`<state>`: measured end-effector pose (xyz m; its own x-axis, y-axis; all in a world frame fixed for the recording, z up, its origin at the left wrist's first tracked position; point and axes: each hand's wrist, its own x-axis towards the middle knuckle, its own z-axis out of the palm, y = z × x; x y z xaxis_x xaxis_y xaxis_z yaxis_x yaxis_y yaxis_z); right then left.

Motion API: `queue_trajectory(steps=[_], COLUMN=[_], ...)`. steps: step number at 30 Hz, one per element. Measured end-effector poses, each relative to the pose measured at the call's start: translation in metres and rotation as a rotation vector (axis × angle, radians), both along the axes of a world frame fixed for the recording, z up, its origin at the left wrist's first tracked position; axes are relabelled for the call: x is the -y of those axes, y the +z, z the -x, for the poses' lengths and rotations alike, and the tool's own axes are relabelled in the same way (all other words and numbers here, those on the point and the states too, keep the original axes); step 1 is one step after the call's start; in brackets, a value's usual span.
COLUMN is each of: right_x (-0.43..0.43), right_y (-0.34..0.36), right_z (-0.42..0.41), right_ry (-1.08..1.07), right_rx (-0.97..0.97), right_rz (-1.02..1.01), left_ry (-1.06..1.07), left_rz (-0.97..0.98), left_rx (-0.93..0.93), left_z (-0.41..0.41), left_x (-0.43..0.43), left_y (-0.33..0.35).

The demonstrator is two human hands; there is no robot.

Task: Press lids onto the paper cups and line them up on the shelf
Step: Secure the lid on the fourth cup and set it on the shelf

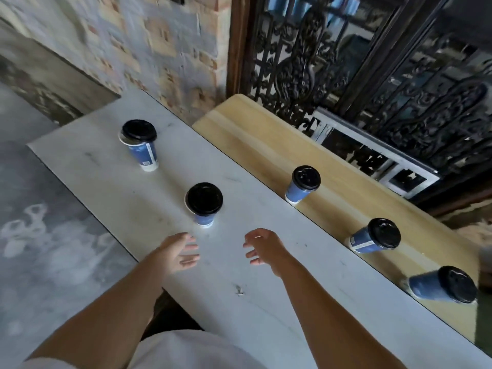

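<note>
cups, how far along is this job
Done: three lidded cups stand in a row on the wooden shelf. In hand: nothing gripped; left hand and right hand reach, open, toward the near cup on the marble counter. Left: that cup and the far cup, its lid crooked.

White counter [266, 288] holds two lidded cups [203, 203] [139, 145]; wooden shelf [266, 145] (just beside it) holds three cups [303, 185] [375, 237] [442, 287].

On your counter [106, 182] stand a near cup [205, 219] and a far cup [143, 155], the far lid [139, 130] askew. Three lidded cups [295, 191] [360, 241] [423, 287] line your wooden shelf [253, 145].
</note>
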<state>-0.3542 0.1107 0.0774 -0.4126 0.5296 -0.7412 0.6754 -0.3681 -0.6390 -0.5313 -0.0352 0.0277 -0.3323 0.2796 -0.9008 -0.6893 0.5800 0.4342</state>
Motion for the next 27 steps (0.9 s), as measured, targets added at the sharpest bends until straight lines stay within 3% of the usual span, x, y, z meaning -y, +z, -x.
queue_trajectory(steps=[3, 6, 13, 21, 25, 27], right_x=[0.007, 0.011, 0.023, 0.044, 0.056, 0.061], right_y=[-0.003, -0.002, -0.006, 0.006, 0.009, 0.008], right_z=[0.024, 0.052, 0.117, 0.153, 0.161, 0.163], right_ry=[-0.087, -0.259, -0.603, -0.752, -0.788, -0.8], right_rx=[-0.044, -0.09, -0.113, -0.164, -0.179, -0.186], right_rz=[0.065, 0.13, 0.175, 0.087, 0.032, -0.002], left_ry=[0.137, 0.102, -0.216, -0.965, -1.017, -0.989], left_rz=[-0.053, -0.086, -0.216, -0.567, -0.609, -0.613], left_rx=[-0.044, -0.018, 0.035, -0.312, -0.384, -0.252], left_z=[0.041, 0.076, 0.138, 0.146, 0.144, 0.146], left_x=[-0.002, -0.016, -0.041, -0.041, -0.046, -0.047], left_y=[0.011, 0.021, 0.035, 0.027, 0.02, 0.021])
